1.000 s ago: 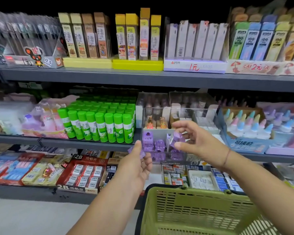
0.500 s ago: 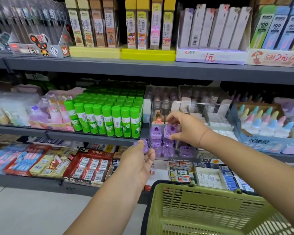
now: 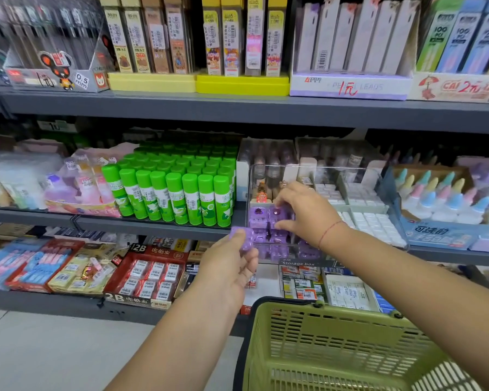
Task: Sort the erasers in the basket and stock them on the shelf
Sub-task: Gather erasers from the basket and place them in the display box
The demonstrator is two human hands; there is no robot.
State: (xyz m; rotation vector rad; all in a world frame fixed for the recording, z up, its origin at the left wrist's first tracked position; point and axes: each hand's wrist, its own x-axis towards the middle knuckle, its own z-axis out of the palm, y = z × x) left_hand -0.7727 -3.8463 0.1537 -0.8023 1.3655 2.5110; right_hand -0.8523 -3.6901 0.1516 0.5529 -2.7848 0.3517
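A clear storage box [image 3: 316,172] stands on the middle shelf, with purple erasers [image 3: 259,221] stacked in its left front compartment. My right hand [image 3: 305,213] reaches into that compartment and pinches a purple eraser [image 3: 280,214] on top of the stack. My left hand [image 3: 229,266] hovers just left of the box front and grips another purple eraser [image 3: 242,237] between thumb and fingers. The green basket [image 3: 336,348] sits low at the front right; its contents are out of sight.
Green glue sticks [image 3: 167,193] stand left of the box. White erasers [image 3: 364,218] fill the box's right compartments. Pastel bottles [image 3: 441,198] sit further right. Boxed 2B erasers [image 3: 147,277] lie on the lower shelf, pencil lead packs [image 3: 237,38] on the top shelf.
My right hand has moved down into the box with its purple eraser and set it on the stack. My left hand rose slightly toward the box with its eraser.
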